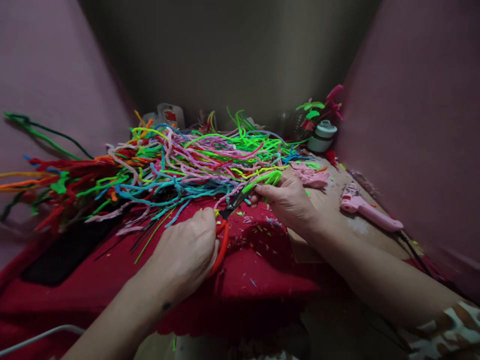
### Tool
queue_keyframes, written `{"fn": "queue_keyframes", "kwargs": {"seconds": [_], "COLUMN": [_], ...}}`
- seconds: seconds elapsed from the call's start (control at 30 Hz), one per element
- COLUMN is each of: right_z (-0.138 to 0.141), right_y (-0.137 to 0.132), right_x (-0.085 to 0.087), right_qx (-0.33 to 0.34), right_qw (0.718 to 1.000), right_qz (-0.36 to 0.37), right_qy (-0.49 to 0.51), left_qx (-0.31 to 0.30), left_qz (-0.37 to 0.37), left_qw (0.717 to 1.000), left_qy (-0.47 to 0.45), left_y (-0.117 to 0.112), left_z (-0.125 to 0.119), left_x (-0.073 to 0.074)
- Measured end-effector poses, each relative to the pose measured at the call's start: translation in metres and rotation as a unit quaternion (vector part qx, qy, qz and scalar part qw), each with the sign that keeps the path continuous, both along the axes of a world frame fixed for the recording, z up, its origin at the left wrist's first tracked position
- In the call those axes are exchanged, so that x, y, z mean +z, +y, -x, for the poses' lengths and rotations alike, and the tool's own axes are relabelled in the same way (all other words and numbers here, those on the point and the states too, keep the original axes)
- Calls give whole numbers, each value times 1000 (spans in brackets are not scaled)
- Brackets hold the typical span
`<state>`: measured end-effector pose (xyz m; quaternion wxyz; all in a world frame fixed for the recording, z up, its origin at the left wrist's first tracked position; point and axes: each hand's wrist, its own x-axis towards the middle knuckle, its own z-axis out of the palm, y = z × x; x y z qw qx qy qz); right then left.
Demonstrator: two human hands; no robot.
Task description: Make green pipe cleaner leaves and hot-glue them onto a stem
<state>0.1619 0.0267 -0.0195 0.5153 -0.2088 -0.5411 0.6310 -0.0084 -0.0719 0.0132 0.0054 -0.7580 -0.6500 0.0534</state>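
Note:
My left hand (189, 247) is closed round the red handles of a pair of scissors (224, 245). The dark blades point up and to the right, reaching my right hand (287, 197). Between its fingers my right hand pinches a bright green pipe cleaner (264, 179), which looks bent or looped and lies along the blade tips. Whether the blades touch it I cannot tell. Just behind both hands spreads a large tangled heap of pipe cleaners (202, 157) in pink, green, blue, red and yellow.
A pink glue gun (369, 211) with a black cord lies on a brown board (341, 240) at right. Behind it are a white-lidded jar (323, 135) and pink fuzzy pieces (311, 176). A black flat object (67, 252) lies at left. Small clippings dot the red cloth (258, 280).

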Motion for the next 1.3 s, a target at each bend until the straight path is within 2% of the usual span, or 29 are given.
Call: {"fn": "queue_keyframes", "kwargs": {"seconds": [0.3,0.43,0.67,0.93,1.13,1.3], "right_z": [3,3,4,4,5,5], "right_y": [-6,-5,-6,-7,-7,-8], "right_x": [4,3,6,5,7,7], "right_qx": [-13,-4,-3,-2,-5,-10], "right_qw": [999,999,998,998,998,998], "right_qz": [26,24,54,56,59,63], "right_qy": [23,36,36,37,26,25], "left_qx": [-4,-16,-7,3,1,8], "left_qz": [-21,-11,0,17,33,15], "left_qw": [999,999,999,999,997,998], "left_qy": [-31,-37,-36,-41,-75,-56], "left_y": [-1,0,0,0,2,4], "left_z": [0,1,1,2,0,1], "left_x": [-6,-6,-7,-8,-13,-17]}}
